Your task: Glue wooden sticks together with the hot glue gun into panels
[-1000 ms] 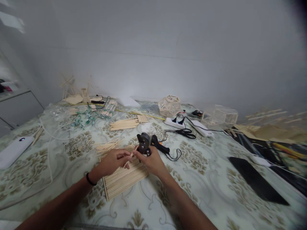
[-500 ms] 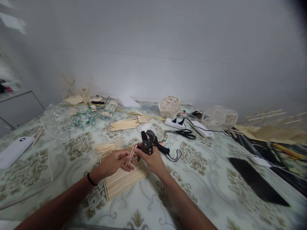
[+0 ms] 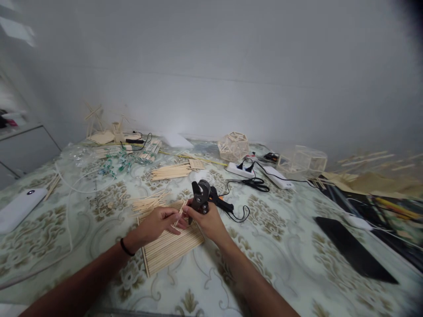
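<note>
My right hand [image 3: 206,222] grips a black cutter [image 3: 200,197] whose jaws point up and stand apart. My left hand [image 3: 157,223] pinches a thin wooden stick [image 3: 179,215] close to the cutter, just left of it. Both hands hover over a flat panel of sticks laid side by side [image 3: 172,247] on the patterned tablecloth [image 3: 280,229]. A black band circles my left wrist.
Loose stick piles [image 3: 170,171] lie behind the panel. A glue gun [image 3: 222,203] with a black cord lies behind my right hand. A stick polyhedron [image 3: 233,145], a power strip [image 3: 240,169], scissors [image 3: 257,184], a white device [image 3: 18,208] at left and a dark slab [image 3: 353,253] at right.
The cutter's jaws have opened and the tool has tilted slightly. My left hand shifted the stick a little near the cutter. Nothing else moved.
</note>
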`<action>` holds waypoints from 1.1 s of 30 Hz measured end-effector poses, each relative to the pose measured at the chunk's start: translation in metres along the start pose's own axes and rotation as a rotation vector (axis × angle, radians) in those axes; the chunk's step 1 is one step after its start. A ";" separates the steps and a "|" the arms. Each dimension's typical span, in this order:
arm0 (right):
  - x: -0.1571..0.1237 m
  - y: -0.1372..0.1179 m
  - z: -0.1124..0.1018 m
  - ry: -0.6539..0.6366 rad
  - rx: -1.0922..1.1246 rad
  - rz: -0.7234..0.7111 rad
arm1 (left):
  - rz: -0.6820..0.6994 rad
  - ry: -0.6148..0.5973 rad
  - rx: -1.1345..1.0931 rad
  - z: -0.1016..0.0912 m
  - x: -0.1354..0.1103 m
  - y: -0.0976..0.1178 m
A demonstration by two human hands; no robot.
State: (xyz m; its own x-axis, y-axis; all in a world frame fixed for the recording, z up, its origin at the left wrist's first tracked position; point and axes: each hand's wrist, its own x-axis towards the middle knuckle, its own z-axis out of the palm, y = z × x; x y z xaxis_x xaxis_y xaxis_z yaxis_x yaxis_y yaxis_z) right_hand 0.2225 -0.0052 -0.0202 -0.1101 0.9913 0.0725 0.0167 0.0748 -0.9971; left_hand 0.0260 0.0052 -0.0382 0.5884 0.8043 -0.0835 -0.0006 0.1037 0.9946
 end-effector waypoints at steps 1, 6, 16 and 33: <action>0.000 0.000 0.000 0.001 0.001 0.001 | 0.002 0.006 -0.005 0.000 0.000 0.000; 0.000 0.000 0.001 0.026 -0.007 0.025 | -0.019 0.021 -0.050 0.003 0.000 -0.001; 0.001 0.004 0.001 0.000 0.004 0.024 | -0.044 0.039 -0.055 0.006 -0.002 0.005; 0.002 0.006 0.001 0.013 -0.030 -0.003 | -0.071 0.129 -0.134 0.012 -0.001 0.008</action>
State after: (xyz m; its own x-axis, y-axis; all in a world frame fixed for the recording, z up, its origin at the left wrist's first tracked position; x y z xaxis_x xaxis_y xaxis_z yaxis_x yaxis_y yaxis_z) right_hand 0.2210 -0.0033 -0.0265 -0.0968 0.9924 0.0761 0.0461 0.0808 -0.9957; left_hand 0.0353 -0.0023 -0.0298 0.4825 0.8595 -0.1685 -0.0753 0.2324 0.9697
